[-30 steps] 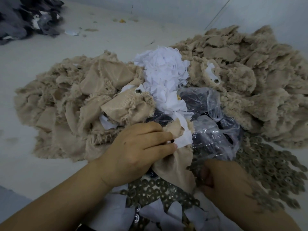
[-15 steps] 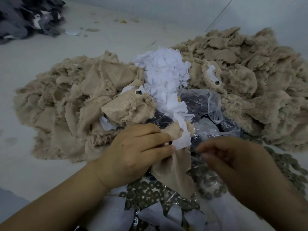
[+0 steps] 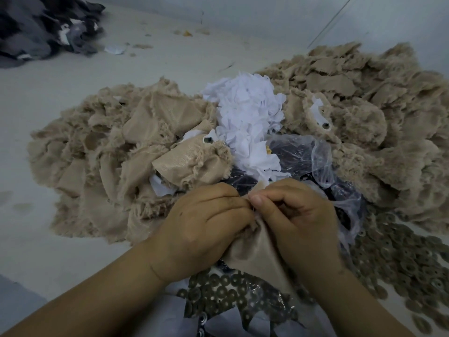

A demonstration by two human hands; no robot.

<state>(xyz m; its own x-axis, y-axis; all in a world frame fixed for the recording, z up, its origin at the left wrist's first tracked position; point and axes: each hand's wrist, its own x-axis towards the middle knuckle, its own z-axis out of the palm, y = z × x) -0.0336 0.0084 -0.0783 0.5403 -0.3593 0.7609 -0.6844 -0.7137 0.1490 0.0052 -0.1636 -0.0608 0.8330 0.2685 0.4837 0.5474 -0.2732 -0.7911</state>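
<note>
My left hand (image 3: pixel 206 220) and my right hand (image 3: pixel 296 220) meet at the middle, both gripping one beige fabric piece (image 3: pixel 255 254) that hangs down between them. The right thumb and fingers pinch at the top edge of that piece, where the fingertips of both hands touch. What lies between the fingertips is hidden. A heap of small round metal washers (image 3: pixel 401 259) spreads to the right of my right hand. More washers (image 3: pixel 230 295) lie on clear plastic below my hands.
Large piles of fuzzy beige fabric pieces lie at left (image 3: pixel 116 154) and at right (image 3: pixel 364 113). White fabric scraps (image 3: pixel 247 113) sit between them. A clear plastic bag (image 3: pixel 313 156) with dark parts lies behind my hands. Grey cloth (image 3: pixel 43 25) is heaped far left on the pale table (image 3: pixel 36 239).
My right hand rose from the washers at lower right and came left to the beige piece, now pinching it beside my left hand. The left hand kept its hold.
</note>
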